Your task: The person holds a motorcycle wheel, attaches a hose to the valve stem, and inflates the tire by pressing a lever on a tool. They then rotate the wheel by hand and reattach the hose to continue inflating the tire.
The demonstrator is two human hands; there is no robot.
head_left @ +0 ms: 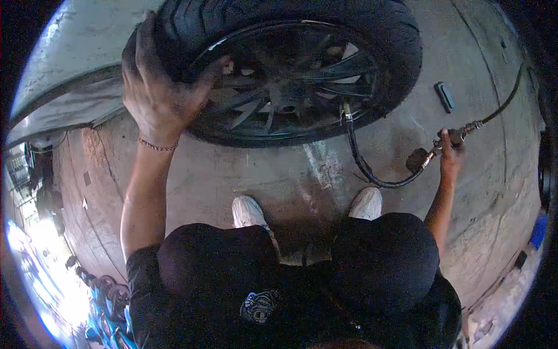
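Observation:
A black tire (401, 41) on a dark spoked wheel rim (285, 87) stands in front of me, leaning a little. My left hand (160, 93) grips the tire's left side, fingers over the tread and thumb toward the rim. Off to the right, my right hand (452, 154) is closed around a tire inflator (450, 139) with a round gauge (417, 160). From it a short black hose (363, 166) curves to a brass-coloured chuck (347, 112) at the lower right of the rim. Whether the chuck sits on the valve I cannot tell.
A small dark oblong object (444, 97) lies on the concrete floor (261, 174) right of the tire. The air line (511, 93) runs from the inflator to the upper right. My white shoes (249, 211) are below the wheel. Bluish metal parts (107, 311) are at the lower left.

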